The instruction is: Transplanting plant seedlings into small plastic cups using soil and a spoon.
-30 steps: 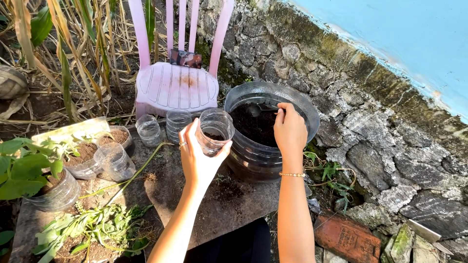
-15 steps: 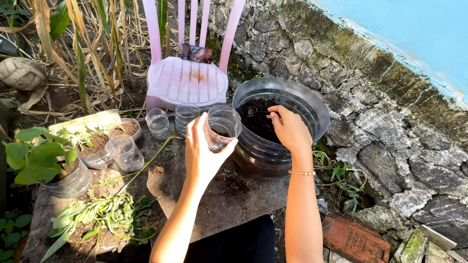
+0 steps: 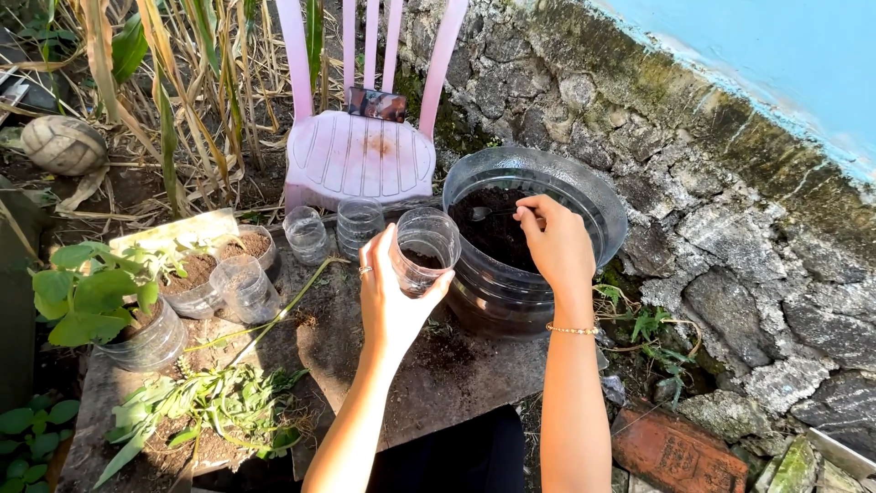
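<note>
While left hand (image 3: 394, 294) clasps clear cup (image 3: 425, 248), right hand (image 3: 557, 242) pinches spoon (image 3: 484, 214) over soil tub (image 3: 602, 196); pink chair (image 3: 360, 155) behind.

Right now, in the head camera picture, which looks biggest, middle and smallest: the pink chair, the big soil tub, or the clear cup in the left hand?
1. pink chair
2. big soil tub, close behind, so unsure
3. clear cup, clearly smallest

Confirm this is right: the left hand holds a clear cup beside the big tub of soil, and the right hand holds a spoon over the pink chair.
One part is wrong. The head view shows the right hand holding the spoon inside the tub of soil, not over the chair, which stands behind it. The rest holds: the left hand holds the clear cup beside the tub.
</note>
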